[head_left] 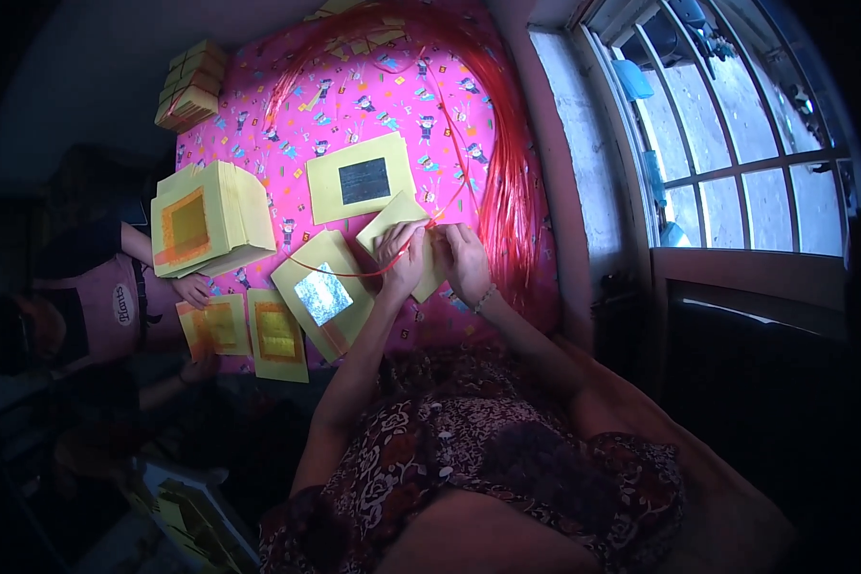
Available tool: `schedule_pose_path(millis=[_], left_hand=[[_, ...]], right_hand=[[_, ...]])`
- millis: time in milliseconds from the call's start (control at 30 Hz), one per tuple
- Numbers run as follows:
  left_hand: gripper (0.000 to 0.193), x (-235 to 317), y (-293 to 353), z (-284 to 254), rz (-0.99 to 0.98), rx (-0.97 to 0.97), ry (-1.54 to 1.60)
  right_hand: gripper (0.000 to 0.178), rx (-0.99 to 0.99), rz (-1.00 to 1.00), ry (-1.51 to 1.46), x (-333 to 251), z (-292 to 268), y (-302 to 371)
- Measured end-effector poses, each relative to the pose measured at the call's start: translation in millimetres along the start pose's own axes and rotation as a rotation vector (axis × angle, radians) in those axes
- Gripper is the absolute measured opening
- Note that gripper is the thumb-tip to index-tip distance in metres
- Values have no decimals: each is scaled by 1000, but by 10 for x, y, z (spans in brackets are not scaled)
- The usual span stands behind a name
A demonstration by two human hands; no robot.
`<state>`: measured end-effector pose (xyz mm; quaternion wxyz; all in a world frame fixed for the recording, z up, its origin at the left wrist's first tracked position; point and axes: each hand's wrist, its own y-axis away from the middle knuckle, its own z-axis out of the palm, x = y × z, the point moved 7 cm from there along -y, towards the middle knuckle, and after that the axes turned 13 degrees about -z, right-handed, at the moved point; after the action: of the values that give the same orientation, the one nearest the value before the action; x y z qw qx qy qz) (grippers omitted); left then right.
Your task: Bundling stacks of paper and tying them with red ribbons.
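Note:
A small stack of yellow paper [392, 211] lies under my hands, close to the table's near edge. My left hand [404, 251] is closed over it, with red plastic string [349, 275] running out from its fingers to the left. Beside it my right hand [464, 260] pinches the same string, its fingers bent and close to the left hand. Another length of the string rises from between the hands toward the far side. My fingers hide the crossing of the string on the stack.
A pink patterned cloth [354, 105] covers the table. A hank of red string [512, 182] hangs along the right edge. Yellow sheets with a dark square [364, 180] and a silver square [323, 295] lie nearby. A thick yellow stack [244, 210] and another person's hand [193, 290] are at left.

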<state>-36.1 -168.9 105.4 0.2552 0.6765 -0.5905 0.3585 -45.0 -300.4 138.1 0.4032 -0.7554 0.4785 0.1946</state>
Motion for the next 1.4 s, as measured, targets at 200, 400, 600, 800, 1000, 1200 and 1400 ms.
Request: schedule_pose_path(millis=[200,400,600,800,1000,1200,1400], left_hand=[[23,-55,-46,41,-38,-112,83],[24,18,-50,-9,9,-151,61],[24,84,-46,-9,22,-187,81],[26,57,-64,-7,58,-162,101],[33,-135,-76,65,-62,-301,281],[35,-181,-63,29,-239,-213,480],[27,-350,-132,-54,-286,11,542]], right_hand=[[18,-46,169,-197,474,145,49],[27,-72,491,-677,806,288,19],[17,-198,604,-497,1031,434,118],[19,-89,587,-820,975,444,87],[23,51,591,-723,591,214,189],[24,320,847,-755,145,198,798],[21,363,1353,-1253,177,635,1448]])
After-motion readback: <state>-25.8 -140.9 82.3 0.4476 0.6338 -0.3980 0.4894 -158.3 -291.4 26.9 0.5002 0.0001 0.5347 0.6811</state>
